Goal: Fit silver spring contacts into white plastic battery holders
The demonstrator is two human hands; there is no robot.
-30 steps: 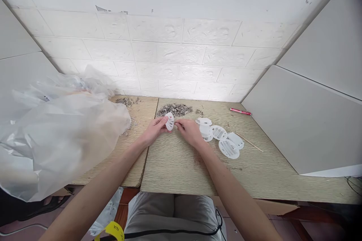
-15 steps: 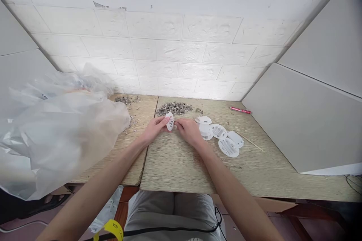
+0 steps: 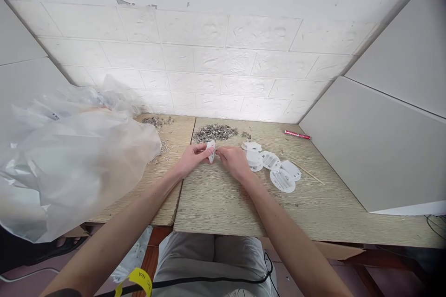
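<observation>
Reaching out from above a lap in grey trousers (image 3: 212, 260), two bare forearms meet over the wooden table (image 3: 223, 204). The left hand (image 3: 190, 160) grasps a small white plastic piece (image 3: 211, 150) between thumb and fingertips, holding it on edge just above the tabletop. The right hand (image 3: 234, 160) is pinched closed with its fingertips against the piece's right side, so the piece sits between the two hands; whether anything tiny lies in that pinch is too small to tell. Just right of the right hand lie several round white plastic parts (image 3: 282, 180), with a thin wooden stick (image 3: 308, 173) beside them. A large clear plastic bag (image 3: 69, 162) covers the table's left side. Beyond the hands sits a pile of small metal bits (image 3: 215, 132), and farther right a red pen (image 3: 297, 135).
</observation>
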